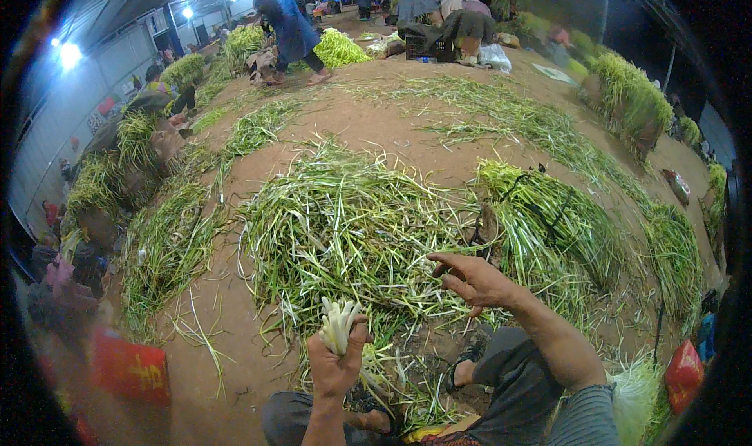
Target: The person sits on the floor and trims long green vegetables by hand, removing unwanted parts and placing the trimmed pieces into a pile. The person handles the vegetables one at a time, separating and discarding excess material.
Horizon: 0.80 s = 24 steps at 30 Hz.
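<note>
My left hand [336, 358] is closed around a small bunch of pale, white-stemmed stalks [339, 324], their cut or root ends pointing up. The green part of the bunch hangs below the fist and is partly hidden. Held out to the right, my right hand [476, 282] has its fingers apart and nothing visible in them. It hovers by the near right edge of a wide heap of loose green and yellow stalks [352, 222]. Right of that heap lies a large bundle of green-yellow stalks [552, 211] with dark ties across it.
Strewn stalks [170, 252] lie to the left on the brown earth floor [352, 102]. A red bag [684, 375] and white-stemmed stalks [634, 387] are at my right side. A red printed object [130, 368] is at lower left. A person in blue [294, 28] stands farther off.
</note>
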{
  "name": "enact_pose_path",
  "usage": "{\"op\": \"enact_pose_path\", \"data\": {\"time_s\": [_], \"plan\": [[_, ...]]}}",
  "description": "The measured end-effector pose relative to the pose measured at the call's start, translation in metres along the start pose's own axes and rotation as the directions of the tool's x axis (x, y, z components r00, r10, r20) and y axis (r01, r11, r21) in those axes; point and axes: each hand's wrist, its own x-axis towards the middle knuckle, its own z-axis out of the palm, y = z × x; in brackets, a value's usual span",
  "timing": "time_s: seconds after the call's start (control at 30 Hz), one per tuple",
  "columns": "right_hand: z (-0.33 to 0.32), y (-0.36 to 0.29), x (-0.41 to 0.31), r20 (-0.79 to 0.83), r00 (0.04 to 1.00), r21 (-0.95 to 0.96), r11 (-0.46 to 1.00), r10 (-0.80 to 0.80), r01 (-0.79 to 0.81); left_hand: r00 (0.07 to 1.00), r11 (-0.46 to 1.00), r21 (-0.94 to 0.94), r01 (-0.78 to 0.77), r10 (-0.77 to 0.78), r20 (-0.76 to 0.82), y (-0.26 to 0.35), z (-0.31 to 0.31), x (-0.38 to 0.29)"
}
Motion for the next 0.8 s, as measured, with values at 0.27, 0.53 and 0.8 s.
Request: {"op": "enact_pose_path", "data": {"time_s": [0.27,0.53,0.8], "plan": [[0.003,0.023,0.008,-0.035,0.993,-0.182,0.977,-0.116,0.108,1.0,1.0,0.01,0.024,-0.024,0.001,-0.004,-0.002,0.0],[0.004,0.018,0.008,-0.013,0.991,-0.121,0.984,-0.131,0.129,0.999,0.999,-0.01,0.042,-0.042,0.014,-0.006,-0.003,0.0],[0.005,0.017,0.006,-0.024,0.992,-0.062,0.99,-0.127,0.126,0.999,0.998,0.058,0.019,-0.021,0.044,-0.009,-0.006,0.0]]}}
